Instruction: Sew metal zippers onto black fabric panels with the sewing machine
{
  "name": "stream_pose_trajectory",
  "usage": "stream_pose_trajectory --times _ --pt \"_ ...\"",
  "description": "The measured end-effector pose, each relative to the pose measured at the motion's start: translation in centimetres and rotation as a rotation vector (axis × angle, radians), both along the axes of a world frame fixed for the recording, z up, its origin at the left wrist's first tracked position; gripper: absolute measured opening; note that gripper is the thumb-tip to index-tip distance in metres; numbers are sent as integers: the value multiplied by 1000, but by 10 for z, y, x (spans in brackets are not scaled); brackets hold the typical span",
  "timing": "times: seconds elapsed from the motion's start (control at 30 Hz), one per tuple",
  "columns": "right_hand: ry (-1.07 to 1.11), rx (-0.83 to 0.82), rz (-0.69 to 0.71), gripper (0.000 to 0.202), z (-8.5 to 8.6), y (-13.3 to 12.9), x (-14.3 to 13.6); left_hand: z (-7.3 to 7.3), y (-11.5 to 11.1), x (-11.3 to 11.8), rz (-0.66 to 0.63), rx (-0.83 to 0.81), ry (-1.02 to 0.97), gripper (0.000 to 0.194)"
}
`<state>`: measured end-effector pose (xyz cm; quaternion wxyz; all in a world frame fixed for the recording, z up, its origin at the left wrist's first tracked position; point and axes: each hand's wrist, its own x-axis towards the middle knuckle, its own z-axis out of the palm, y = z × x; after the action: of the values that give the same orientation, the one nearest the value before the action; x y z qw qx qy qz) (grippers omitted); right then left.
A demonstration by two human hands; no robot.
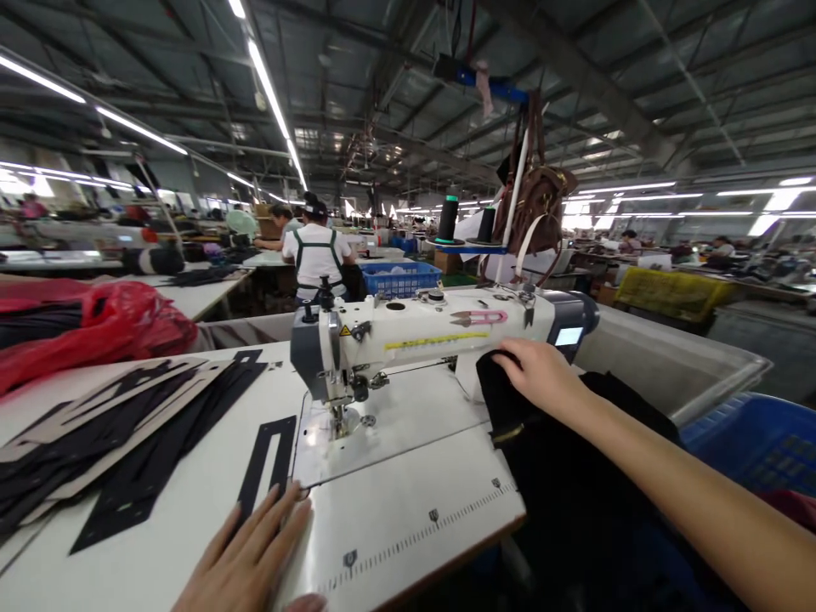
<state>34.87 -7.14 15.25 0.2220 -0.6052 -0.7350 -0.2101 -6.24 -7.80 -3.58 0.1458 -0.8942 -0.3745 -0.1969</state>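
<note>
My left hand (252, 548) lies flat on the white sewing table (408, 489), its fingers spread near the lower end of a black slotted strip (266, 459). At the right, my right hand (532, 370) pinches the top edge of a piece of black fabric (541, 459), which drapes over the table's right edge. A short gold-coloured detail, perhaps a zipper, shows on this fabric. Between the hands stands a white sewing machine (408, 327); no fabric lies under its needle (337, 421). Pink-handled thread snips (481, 318) rest on the machine's arm.
Black and beige strips (133, 433) lie piled at the left, near a red plastic bag (140, 319). A blue crate (758, 442) stands low at the right beside a pale bin (688, 365). Thread cones (448, 221) and a brown bag (539, 204) are behind the machine; a person (317, 251) works beyond.
</note>
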Motion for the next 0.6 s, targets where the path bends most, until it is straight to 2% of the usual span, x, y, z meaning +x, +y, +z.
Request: stream_pose_trajectory --times 0.07,0.13,0.27,0.33,0.4,0.47,0.5,0.53,0.6 --pt "6 0 46 14 -2 5 -13 11 -5 9 -29 -22 -42 72" --pt "14 23 102 15 -4 5 -30 26 -15 22 -41 -126 -134 73" --pt "32 52 252 16 1 6 -76 62 -35 73 -44 -528 -509 85" --pt "41 55 337 15 9 9 -101 77 -35 104 -109 -755 -694 90" --pt "52 65 424 16 19 8 -122 87 -26 127 -213 -874 -876 78" --pt "44 103 521 16 24 -3 -132 90 -12 133 -121 -878 -978 41" --pt "33 130 565 16 22 -13 -133 89 -6 129 -78 -844 -990 29" --pt "11 168 609 16 15 -25 -131 87 -1 122 -38 -796 -990 27" --pt "2 187 627 16 -15 -54 -121 80 3 101 -27 -702 -963 40"
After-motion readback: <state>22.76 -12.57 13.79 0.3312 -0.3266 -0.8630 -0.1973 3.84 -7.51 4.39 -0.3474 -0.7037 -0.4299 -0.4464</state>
